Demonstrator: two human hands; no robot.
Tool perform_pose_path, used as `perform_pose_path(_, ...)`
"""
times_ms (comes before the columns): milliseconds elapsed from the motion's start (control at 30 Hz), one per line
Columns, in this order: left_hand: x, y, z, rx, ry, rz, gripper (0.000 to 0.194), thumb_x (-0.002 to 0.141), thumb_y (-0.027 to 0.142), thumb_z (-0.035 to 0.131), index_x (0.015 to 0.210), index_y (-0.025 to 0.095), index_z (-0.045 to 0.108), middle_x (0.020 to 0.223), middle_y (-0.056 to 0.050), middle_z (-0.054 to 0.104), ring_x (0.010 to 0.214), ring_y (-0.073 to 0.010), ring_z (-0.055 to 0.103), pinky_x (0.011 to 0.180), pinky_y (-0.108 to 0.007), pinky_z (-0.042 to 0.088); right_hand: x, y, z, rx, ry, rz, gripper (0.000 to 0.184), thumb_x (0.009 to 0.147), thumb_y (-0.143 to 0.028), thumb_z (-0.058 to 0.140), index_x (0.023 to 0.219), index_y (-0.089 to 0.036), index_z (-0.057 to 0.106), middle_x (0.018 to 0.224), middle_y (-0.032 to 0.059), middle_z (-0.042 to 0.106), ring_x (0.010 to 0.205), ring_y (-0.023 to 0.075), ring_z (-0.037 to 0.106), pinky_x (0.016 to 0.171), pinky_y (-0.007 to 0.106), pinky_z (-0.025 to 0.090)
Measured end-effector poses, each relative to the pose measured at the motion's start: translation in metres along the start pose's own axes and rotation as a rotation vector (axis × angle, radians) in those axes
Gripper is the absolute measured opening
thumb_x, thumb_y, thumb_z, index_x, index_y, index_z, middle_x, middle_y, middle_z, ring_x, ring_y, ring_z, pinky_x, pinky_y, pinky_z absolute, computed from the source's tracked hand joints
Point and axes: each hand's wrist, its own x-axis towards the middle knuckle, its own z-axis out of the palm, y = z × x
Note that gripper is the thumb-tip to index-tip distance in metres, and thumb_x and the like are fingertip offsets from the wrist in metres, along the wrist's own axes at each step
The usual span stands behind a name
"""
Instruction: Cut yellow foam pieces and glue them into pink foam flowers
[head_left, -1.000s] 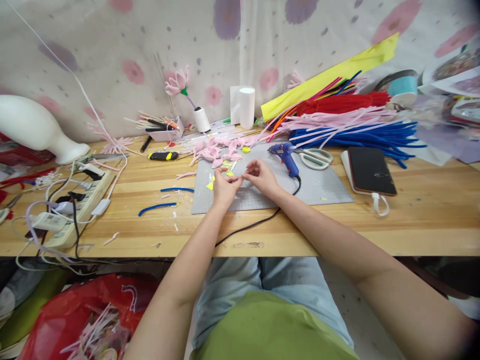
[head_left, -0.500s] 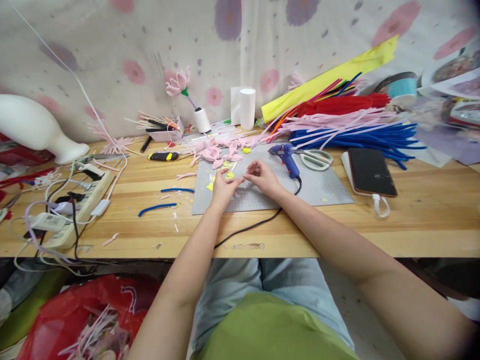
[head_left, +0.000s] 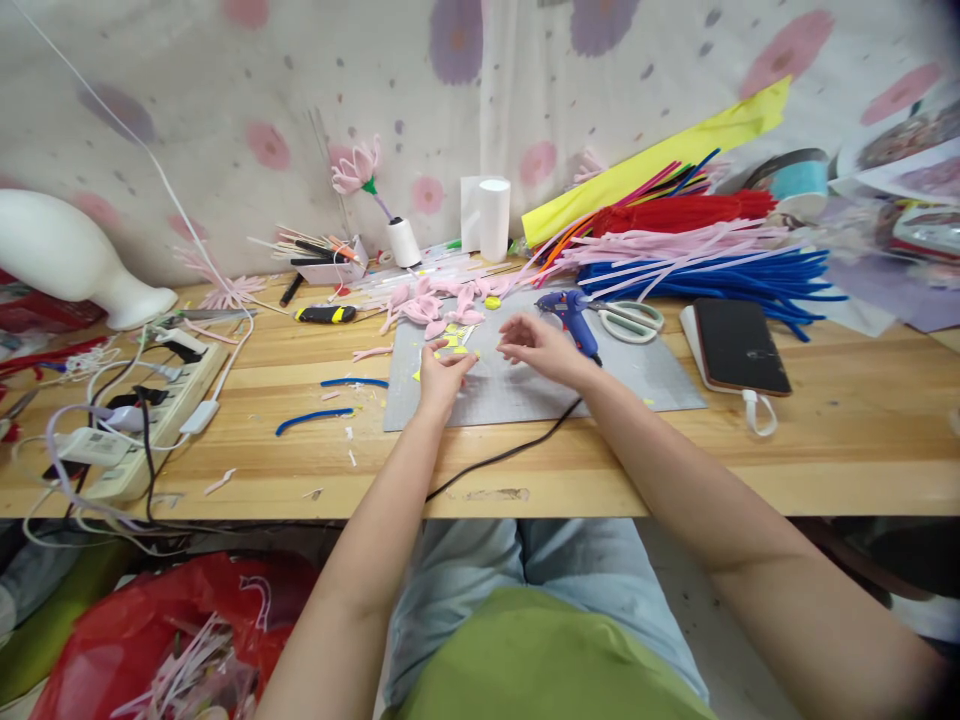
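My left hand (head_left: 442, 382) is over the left part of a grey mat (head_left: 510, 395), thumb and fingers curled together. Yellow scraps (head_left: 459, 341) show right at its fingertips; whether one is pinched or all lie on the mat is unclear. My right hand (head_left: 536, 348) hovers to the right with loosely bent, parted fingers and nothing visible in them. Just beyond its wrist rests a blue hot glue gun (head_left: 574, 318), partly covered by the hand. Pink fuzzy petals (head_left: 435, 305) lie at the mat's back left, near a small yellow piece (head_left: 492, 302).
Scissors (head_left: 631, 320) and a phone (head_left: 739, 345) lie on the right. Pipe cleaner bundles, blue (head_left: 705, 278) and red (head_left: 679, 212), fill the back right. A utility knife (head_left: 325, 314), blue pipe cleaner pieces (head_left: 313, 418) and a power strip (head_left: 161, 425) are left. The black cord (head_left: 502, 455) crosses the front.
My hands have parted from fingertip contact. The right hand moved right and slightly up, its fingers loosening; the left drew back slightly left.
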Motion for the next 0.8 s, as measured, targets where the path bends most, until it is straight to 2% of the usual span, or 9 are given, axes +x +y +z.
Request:
perform_pose_path(67,0.003,0.0,-0.002,-0.082,0.051,-0.012,0.054,0.055,0.014,0.075,0.096,0.019,0.04,0.069,0.001,0.063,0.059,-0.0099,0.056,0.047,-0.018,0.033,-0.015,-0.016,-0.035,-0.148,-0.244,0.087,0.025,0.066,-0.034,0.067,0.081,-0.019,0.054,0.068,-0.0012,0.059,0.063,0.011,0.055,0.062,0.027,0.046)
perform_pose_path(133,0.005,0.001,-0.004,-0.169,0.091,-0.031,0.052,0.056,0.013,0.075,0.094,0.02,0.04,0.071,0.001,0.062,0.061,-0.0094,0.057,0.048,-0.017,0.032,-0.031,-0.028,-0.074,-0.278,-0.344,0.192,0.02,0.068,-0.033,0.066,0.078,-0.018,0.057,0.067,-0.0004,0.058,0.062,0.0107,0.054,0.062,0.026,0.044)
perform_pose_path(233,0.008,0.003,-0.006,-0.276,0.131,-0.06,0.051,0.055,0.011,0.075,0.091,0.02,0.039,0.072,0.001,0.062,0.061,-0.0083,0.057,0.048,-0.017,0.03,-0.039,-0.028,-0.12,-0.466,-0.007,0.329,0.015,0.075,-0.027,0.059,0.084,-0.016,0.057,0.074,0.0026,0.06,0.065,0.0111,0.054,0.064,0.025,0.043)
perform_pose_path(333,0.009,0.003,-0.006,-0.328,0.141,-0.066,0.049,0.057,0.009,0.074,0.09,0.02,0.039,0.072,0.001,0.062,0.059,-0.0069,0.055,0.048,-0.017,0.03,-0.026,-0.009,-0.137,-0.949,0.362,0.47,0.02,0.078,-0.024,0.055,0.094,-0.014,0.061,0.094,0.0119,0.065,0.082,0.0185,0.058,0.072,0.03,0.042)
perform_pose_path(400,0.01,0.002,-0.007,-0.346,0.145,-0.065,0.047,0.059,0.008,0.072,0.09,0.02,0.038,0.072,0.002,0.062,0.058,-0.0065,0.054,0.048,-0.017,0.031,-0.013,0.008,-0.136,-1.209,0.327,0.522,0.034,0.078,-0.023,0.055,0.109,-0.011,0.059,0.115,0.0191,0.059,0.1,0.0267,0.056,0.079,0.034,0.041)
perform_pose_path(500,0.011,0.001,-0.008,-0.382,0.155,-0.068,0.046,0.06,0.007,0.071,0.09,0.019,0.038,0.07,0.002,0.061,0.057,-0.0062,0.053,0.047,-0.016,0.031,0.0,0.026,-0.132,-1.375,0.187,0.535,0.039,0.081,-0.022,0.051,0.117,-0.007,0.056,0.121,0.0236,0.055,0.108,0.0321,0.052,0.083,0.036,0.04)
perform_pose_path(600,0.011,0.001,-0.009,-0.413,0.162,-0.069,0.046,0.061,0.006,0.071,0.089,0.02,0.037,0.068,0.003,0.06,0.056,-0.0058,0.053,0.047,-0.016,0.03,0.003,0.027,-0.137,-1.374,0.105,0.557,0.036,0.081,-0.021,0.052,0.112,-0.005,0.06,0.118,0.0262,0.056,0.106,0.0319,0.054,0.081,0.036,0.04)
perform_pose_path(700,0.01,0.003,-0.008,-0.433,0.16,-0.074,0.045,0.061,0.005,0.07,0.087,0.02,0.036,0.068,0.004,0.059,0.056,-0.0052,0.053,0.048,-0.016,0.031,-0.005,0.013,-0.154,-1.19,0.02,0.578,0.023,0.08,-0.018,0.056,0.095,-0.008,0.068,0.1,0.0203,0.065,0.087,0.022,0.059,0.075,0.032,0.04)
perform_pose_path(800,0.009,0.005,-0.007,-0.43,0.166,-0.092,0.045,0.061,0.005,0.07,0.086,0.021,0.035,0.067,0.005,0.058,0.057,-0.0052,0.054,0.048,-0.015,0.031,-0.021,-0.006,-0.175,-0.568,0.032,0.662,0.017,0.079,-0.006,0.054,0.082,-0.007,0.07,0.085,0.0154,0.068,0.067,0.0112,0.058,0.069,0.03,0.04)
